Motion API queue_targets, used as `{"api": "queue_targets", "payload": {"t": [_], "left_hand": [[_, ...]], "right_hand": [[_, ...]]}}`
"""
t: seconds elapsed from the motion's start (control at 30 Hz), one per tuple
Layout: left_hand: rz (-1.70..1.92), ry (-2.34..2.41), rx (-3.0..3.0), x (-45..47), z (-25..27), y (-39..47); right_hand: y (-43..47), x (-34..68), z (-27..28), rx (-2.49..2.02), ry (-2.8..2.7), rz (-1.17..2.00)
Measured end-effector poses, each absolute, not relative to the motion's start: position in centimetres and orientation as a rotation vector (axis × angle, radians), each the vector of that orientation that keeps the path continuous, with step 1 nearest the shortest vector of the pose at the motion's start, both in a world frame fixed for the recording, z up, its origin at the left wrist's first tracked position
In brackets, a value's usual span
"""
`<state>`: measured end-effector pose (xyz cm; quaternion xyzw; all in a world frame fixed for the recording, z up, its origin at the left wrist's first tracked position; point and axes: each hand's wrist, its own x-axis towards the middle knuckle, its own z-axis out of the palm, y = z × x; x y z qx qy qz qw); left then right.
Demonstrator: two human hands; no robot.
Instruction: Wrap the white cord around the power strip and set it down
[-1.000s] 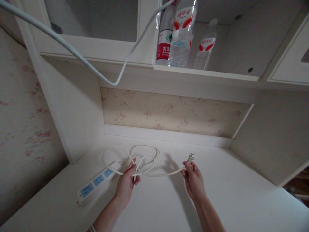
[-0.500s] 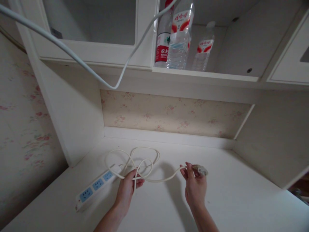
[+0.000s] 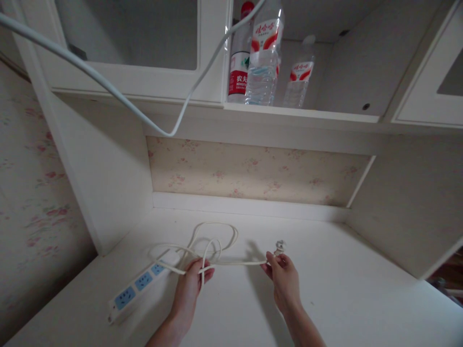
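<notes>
My left hand is closed around crossing loops of a cream power cord. Between my hands a length of that cord runs almost straight. My right hand pinches the cord just below its plug, whose prongs point up and away from me. To the left of my left hand lies a white power strip with blue socket faces, slanted on the white desktop. Loose coils of cord spread behind my left hand, near the far end of the strip.
A thick pale cable hangs in a V across the upper left, close to the camera. Plastic bottles stand on the shelf above the desk. White side panels border the desktop.
My right hand has moved slightly left, and the plug has swung from pointing right to pointing upward. The cord between the hands is straighter. My left hand keeps its hold on the loops.
</notes>
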<state>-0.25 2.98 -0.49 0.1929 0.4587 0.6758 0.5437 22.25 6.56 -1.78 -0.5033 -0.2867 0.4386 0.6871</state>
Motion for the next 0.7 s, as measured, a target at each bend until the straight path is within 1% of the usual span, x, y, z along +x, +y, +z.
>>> {"api": "queue_targets", "payload": {"t": [0.17,0.27,0.53,0.7], "left_hand": [[1.487,1.134,0.622,0.5,-1.1,2.7],[1.462,1.108,0.702,0.7,-1.4,2.8],[1.409,1.062,1.194,1.7,-1.6,1.9],[1.358,1.028,1.127,2.1,-0.5,1.5]], "right_hand": [[5.5,19.6,-1.8,-1.021,-0.640,0.993],[4.3,17.5,-1.7,-0.985,-0.721,1.072],[2.9,15.3,-1.8,-1.184,-1.172,1.204],[2.6,15.3,-1.3,-1.188,-1.268,1.203]]}}
